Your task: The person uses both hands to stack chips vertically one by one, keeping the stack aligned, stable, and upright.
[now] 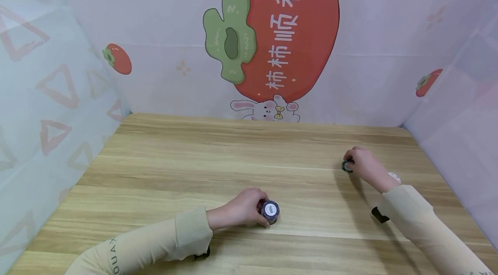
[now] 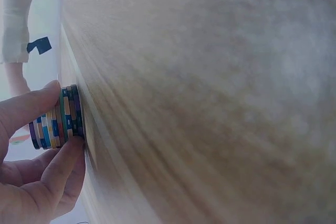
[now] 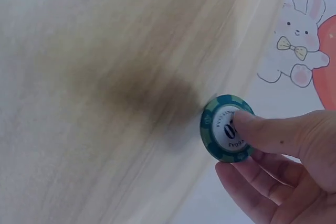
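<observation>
While both hands work the bench (image 1: 202, 154)
Left grip (image 1: 239, 211) clasps a chip stack (image 1: 270, 211); right grip (image 1: 363, 163) pinches a green chip (image 1: 347, 165).

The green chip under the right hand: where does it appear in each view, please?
Head: the green chip is at the right, far side of the table, at the right hand's fingertips.
Left wrist: not in it; only the chip stack held by the left hand.
Right wrist: lower right, a fingertip on its face.
Shared landmark: the rabbit sticker, also in the right wrist view.
</observation>
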{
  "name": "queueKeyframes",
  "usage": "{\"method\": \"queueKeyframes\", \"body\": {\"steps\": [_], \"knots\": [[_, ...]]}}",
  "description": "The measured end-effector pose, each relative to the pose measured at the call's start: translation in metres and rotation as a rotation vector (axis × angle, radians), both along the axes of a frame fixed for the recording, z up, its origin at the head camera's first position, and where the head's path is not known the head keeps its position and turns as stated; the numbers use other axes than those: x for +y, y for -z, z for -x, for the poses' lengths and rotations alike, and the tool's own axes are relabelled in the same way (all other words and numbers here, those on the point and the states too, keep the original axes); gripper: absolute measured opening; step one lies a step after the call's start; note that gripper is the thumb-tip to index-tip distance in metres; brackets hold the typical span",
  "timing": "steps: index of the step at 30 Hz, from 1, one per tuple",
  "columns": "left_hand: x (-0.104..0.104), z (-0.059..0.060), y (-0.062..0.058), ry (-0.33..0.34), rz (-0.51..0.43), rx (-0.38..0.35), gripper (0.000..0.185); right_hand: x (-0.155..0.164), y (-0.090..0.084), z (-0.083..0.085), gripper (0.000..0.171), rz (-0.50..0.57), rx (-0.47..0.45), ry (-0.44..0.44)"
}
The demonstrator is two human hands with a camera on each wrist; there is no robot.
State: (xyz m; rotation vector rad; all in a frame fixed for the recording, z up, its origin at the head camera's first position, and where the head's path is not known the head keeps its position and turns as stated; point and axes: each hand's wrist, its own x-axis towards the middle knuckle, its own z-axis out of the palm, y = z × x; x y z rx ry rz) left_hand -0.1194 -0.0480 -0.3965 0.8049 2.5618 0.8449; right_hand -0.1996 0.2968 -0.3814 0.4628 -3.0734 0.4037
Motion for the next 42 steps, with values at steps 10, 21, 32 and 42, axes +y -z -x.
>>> {"method": "queueKeyframes", "body": {"steps": [10, 21, 32, 42], "knots": [[0.000, 0.000, 0.000, -0.004, 0.000, -0.012, 0.040, -0.012, -0.006, -0.011, 0.012, 0.003, 0.087, -0.107], [0.000, 0.000, -0.002, 0.001, 0.002, 0.010, 0.040, -0.041, -0.010, -0.023, 0.012, 0.051, 0.116, -0.160], [0.001, 0.000, -0.002, 0.003, -0.002, 0.016, 0.040, -0.060, -0.017, -0.033, 0.012, 0.127, 0.077, -0.183], [0.001, -0.001, -0.003, 0.001, 0.009, 0.014, 0.040, -0.071, -0.021, -0.039, 0.012, 0.284, -0.019, -0.196]]}}
